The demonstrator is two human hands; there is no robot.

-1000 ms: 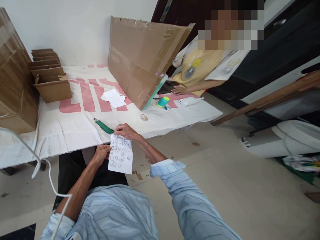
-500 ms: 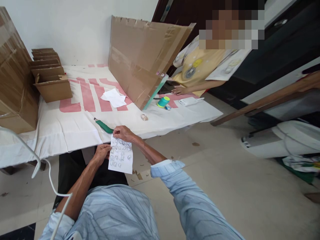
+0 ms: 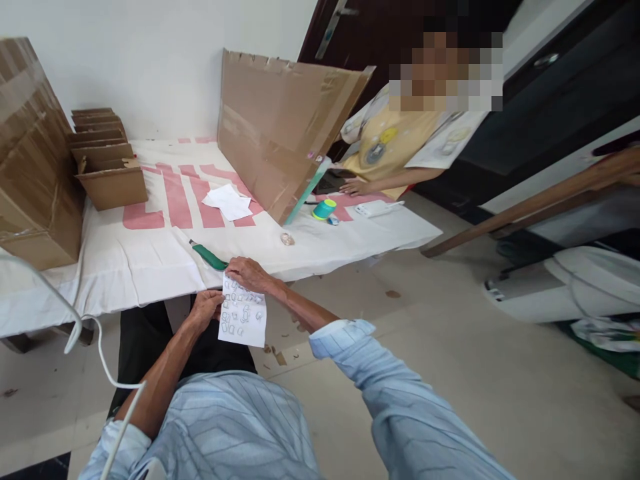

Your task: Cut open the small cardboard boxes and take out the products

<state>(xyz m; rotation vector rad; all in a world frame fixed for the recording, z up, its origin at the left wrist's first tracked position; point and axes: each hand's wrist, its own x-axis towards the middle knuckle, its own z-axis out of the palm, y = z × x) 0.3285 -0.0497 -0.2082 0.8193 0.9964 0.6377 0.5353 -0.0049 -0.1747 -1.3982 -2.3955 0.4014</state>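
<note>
A small white sheet of paper (image 3: 243,319) with rows of hand-drawn little shapes hangs over my lap, just off the table edge. My left hand (image 3: 207,308) pinches its left edge, fingers closed. At its top edge my right hand (image 3: 247,272) grips the paper from above, fingertips pressed together. Right beside my right hand, a green-handled utility knife (image 3: 209,257) lies on the cloth close to the table's front edge. Farther back, several loose white paper pieces (image 3: 228,201) lie in a small pile.
A cardboard panel (image 3: 280,127) stands upright across the white-clothed table (image 3: 165,267). At left are a big carton (image 3: 35,167) and a row of small boxes (image 3: 113,187). Behind the panel sits a person (image 3: 385,153), near a thread spool (image 3: 324,209) and power strip (image 3: 377,209). A white cable (image 3: 103,350) hangs at left.
The view has tilted slightly, so the table and boxes sit a little lower in the picture. Both hands keep their hold on the paper, barely moving.
</note>
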